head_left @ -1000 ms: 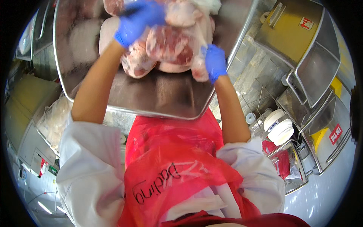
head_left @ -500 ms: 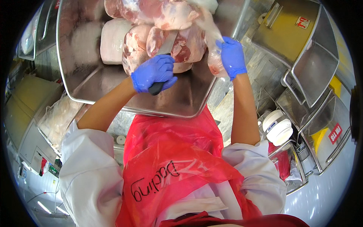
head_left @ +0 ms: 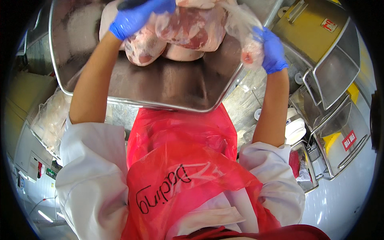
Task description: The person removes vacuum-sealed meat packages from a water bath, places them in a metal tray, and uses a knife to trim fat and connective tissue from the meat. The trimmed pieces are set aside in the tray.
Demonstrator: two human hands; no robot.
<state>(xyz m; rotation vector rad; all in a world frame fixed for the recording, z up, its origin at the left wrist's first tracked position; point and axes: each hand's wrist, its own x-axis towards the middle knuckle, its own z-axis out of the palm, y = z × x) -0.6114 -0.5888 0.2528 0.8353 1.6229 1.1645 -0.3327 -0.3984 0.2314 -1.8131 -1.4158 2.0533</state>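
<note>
Several large raw pink-and-white meat pieces (head_left: 192,30) lie in a deep steel bin (head_left: 180,94). At the top left, my blue-gloved left hand (head_left: 140,18) is closed on a black-handled knife (head_left: 130,4) over the meat; its blade is hidden. My gloved right hand (head_left: 271,50) grips a clear plastic bag (head_left: 236,22) at the bin's right edge, stretched out from the pile. A reddish lump (head_left: 248,57) shows inside the bag's lower end.
Steel carts (head_left: 328,80) stand to the right, with white round containers (head_left: 295,130) on a lower rack. A steel cabinet (head_left: 28,96) and clear plastic sheeting (head_left: 48,120) are at the left. A red apron (head_left: 180,140) covers my front, below the bin.
Since half a second ago my left hand has moved up and left with the knife. My right hand has moved right and slightly up, drawing the bag away from the pile.
</note>
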